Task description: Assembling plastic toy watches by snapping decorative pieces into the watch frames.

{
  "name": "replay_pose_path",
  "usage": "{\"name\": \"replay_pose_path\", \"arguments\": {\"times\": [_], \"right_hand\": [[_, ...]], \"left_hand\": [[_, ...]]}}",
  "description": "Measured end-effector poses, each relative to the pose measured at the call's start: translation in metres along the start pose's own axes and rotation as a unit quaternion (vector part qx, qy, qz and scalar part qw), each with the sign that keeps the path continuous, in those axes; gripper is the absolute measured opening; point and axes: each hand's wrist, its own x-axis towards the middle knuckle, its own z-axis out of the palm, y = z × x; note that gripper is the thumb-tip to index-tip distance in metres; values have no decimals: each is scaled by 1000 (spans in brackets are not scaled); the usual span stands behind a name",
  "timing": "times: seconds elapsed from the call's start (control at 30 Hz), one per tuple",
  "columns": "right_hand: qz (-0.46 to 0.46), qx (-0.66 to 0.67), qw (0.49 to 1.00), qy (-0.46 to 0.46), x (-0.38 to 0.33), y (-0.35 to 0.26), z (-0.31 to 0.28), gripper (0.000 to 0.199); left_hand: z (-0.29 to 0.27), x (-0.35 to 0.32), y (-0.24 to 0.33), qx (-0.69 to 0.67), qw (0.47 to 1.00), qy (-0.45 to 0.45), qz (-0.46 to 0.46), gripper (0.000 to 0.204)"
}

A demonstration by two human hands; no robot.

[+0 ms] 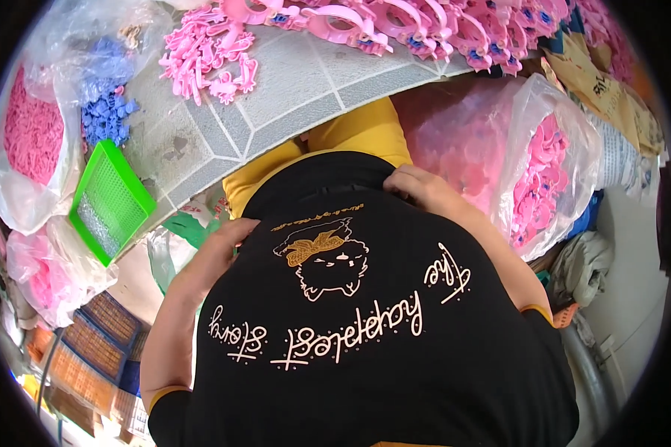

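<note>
Both of my hands are at the lower edge of the black T-shirt [306,186] I wear, which carries a line drawing and white lettering. My right hand [416,186] is closed with bent fingers on the hem at its right side. At the left side, my left hand [231,235] grips the shirt edge, its fingers partly hidden by the cloth. Yellow trousers [358,134] show beyond the hem, under the table edge. Neither hand touches the pink plastic parts on the table.
On the grey table [291,82] lie small pink pieces [209,56] and rows of pink frame-like parts [417,26] with blue bits. A green basket [112,201] and blue pieces [106,115] are at left. Bags of pink parts [33,127] [540,186] stand on both sides.
</note>
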Motion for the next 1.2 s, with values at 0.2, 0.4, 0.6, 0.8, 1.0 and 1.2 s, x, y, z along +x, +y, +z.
{"name": "replay_pose_path", "arguments": {"times": [0.2,0.4,0.6,0.8,1.0,1.2], "right_hand": [[-159,-174,972,-12,35,4,1,26],[-201,-130,971,25,34,8,9,24],[-228,-119,964,67,19,8,30,23],[-191,-108,971,98,8,5,36,19],[-54,41,994,86,2,7,32,16],[-12,25,996,80,-19,3,-10,25]], "left_hand": [[45,-10,-65,268,960,85,15,35],[35,2,-56,405,882,191,145,26],[12,17,-59,346,911,146,171,18],[-6,21,-67,300,931,62,199,18],[-29,36,-56,181,975,2,126,24],[-41,39,-32,-97,990,-5,-105,18]]}}
